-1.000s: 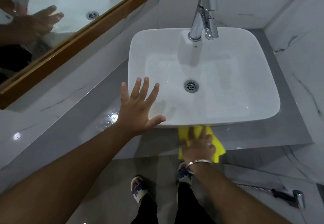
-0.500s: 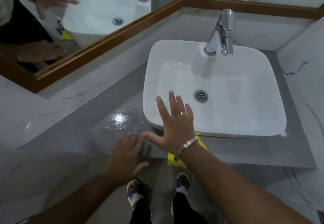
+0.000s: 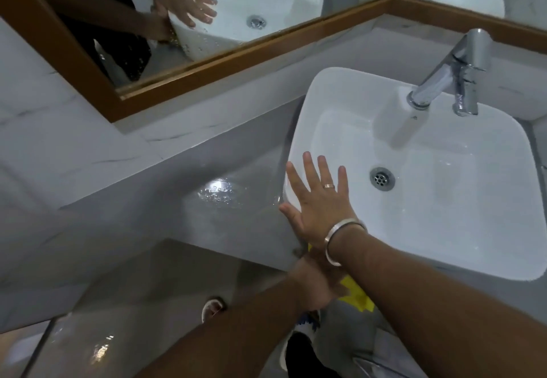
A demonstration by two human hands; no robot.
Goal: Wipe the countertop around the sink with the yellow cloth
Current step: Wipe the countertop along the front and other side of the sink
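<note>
Resting flat on the sink's [image 3: 444,271] near-left rim, the right hand [image 3: 321,209] has its fingers [image 3: 307,170] spread wide, palm down, tips pointing toward 12 o'clock into the basin. Ring on one finger; metal bangle [image 3: 340,240] at the wrist.

Left hand [image 3: 318,284] sits just below, at 6 o'clock from the right hand, crossed under the right forearm. It lies on the yellow cloth [image 3: 358,294] at the tabletop's [image 3: 225,220] front edge, directly beneath the sink's front-left corner. Most of its fingers are hidden by the right wrist; cannot tell whether they pinch the cloth or lie flat on it. Only part of the cloth shows, poking out at 4 o'clock from the left hand.

Wet patch with a bright glare [image 3: 220,192] on the grey tabletop, at 9 o'clock from the right hand, just beside the sink wall.

Drain [image 3: 381,178] mid-basin. Chrome faucet [image 3: 453,72] at 1 o'clock on the sink's far rim.

Wood-framed mirror [image 3: 207,61] runs along the wall at 11 o'clock, reflecting both hands and the basin. Sandalled foot [image 3: 213,308] visible on the floor at 7 o'clock.
</note>
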